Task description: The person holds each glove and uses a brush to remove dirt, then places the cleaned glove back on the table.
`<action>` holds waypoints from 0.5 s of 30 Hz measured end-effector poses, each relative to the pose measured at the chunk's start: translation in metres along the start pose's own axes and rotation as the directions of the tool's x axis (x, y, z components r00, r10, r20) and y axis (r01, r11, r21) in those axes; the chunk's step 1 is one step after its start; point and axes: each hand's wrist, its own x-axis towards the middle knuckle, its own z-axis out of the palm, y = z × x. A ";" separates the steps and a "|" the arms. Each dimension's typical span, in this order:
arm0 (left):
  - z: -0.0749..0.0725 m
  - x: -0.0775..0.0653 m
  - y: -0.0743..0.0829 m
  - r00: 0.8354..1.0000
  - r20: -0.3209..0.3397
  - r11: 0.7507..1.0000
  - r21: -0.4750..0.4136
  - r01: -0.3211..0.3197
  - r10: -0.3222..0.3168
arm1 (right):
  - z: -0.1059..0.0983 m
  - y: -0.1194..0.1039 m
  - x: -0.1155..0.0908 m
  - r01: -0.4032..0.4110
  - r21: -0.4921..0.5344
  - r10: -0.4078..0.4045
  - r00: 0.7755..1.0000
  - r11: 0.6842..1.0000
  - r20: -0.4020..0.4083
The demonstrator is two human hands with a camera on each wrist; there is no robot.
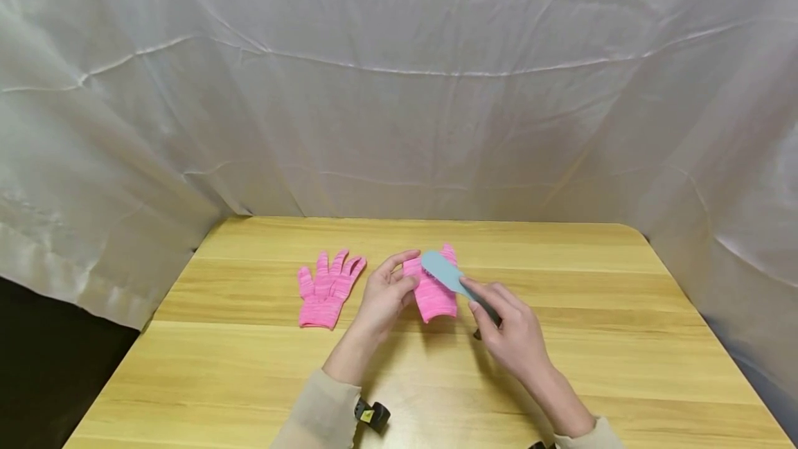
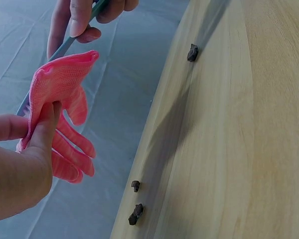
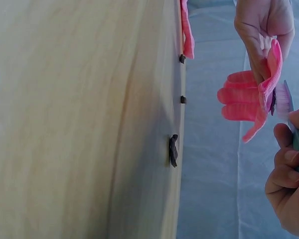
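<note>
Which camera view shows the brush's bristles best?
The right wrist view: bristles show side-on, facing the held glove. The head view shows few, under the brush; in the left wrist view, the glove hides most.

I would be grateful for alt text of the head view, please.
A person's left hand holds up a pink knit glove while the right hand holds a light-blue brush over it. A second pink glove lies on a wood-grain table to the left, before a pale curtain.

Toward one o'clock, the right wrist view's top edge cuts off the lying pink glove (image 3: 187, 32); toward eleven, the left wrist view's crops the right hand (image 2: 82, 17).
</note>
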 end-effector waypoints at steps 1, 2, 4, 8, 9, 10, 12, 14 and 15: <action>0.000 0.000 0.000 1.000 0.001 1.000 0.000 0.000 0.000 | 0.000 0.000 0.000 0.000 0.000 0.000 1.000 1.000 -0.002; 0.000 0.000 0.000 1.000 0.001 1.000 0.000 0.000 0.000 | 0.000 0.000 0.000 0.001 0.000 -0.001 1.000 1.000 -0.003; 0.000 0.000 0.000 1.000 0.000 1.000 -0.002 0.001 -0.001 | 0.000 0.001 0.000 0.001 0.002 -0.001 1.000 1.000 -0.006; 0.000 0.000 0.001 1.000 -0.004 1.000 -0.003 0.003 -0.003 | 0.000 0.001 0.000 0.003 0.001 -0.003 1.000 1.000 -0.011; 0.000 0.000 0.001 1.000 -0.005 1.000 -0.004 0.003 -0.003 | 0.000 0.002 0.000 0.002 0.001 -0.002 1.000 1.000 -0.011; 0.000 0.000 0.001 1.000 -0.006 1.000 -0.005 0.003 -0.003 | 0.000 0.002 0.000 0.002 0.000 -0.002 1.000 1.000 -0.013; 0.001 0.000 0.001 1.000 -0.006 1.000 -0.005 0.003 -0.003 | 0.000 0.003 0.000 -0.002 -0.004 0.002 1.000 1.000 -0.013; 0.001 0.000 0.001 1.000 -0.007 1.000 -0.006 0.004 -0.004 | 0.000 0.003 0.000 -0.009 -0.008 0.009 1.000 1.000 -0.012; 0.001 0.000 0.001 1.000 -0.007 1.000 -0.007 0.003 -0.003 | 0.000 0.003 0.000 -0.012 -0.010 0.012 1.000 1.000 -0.012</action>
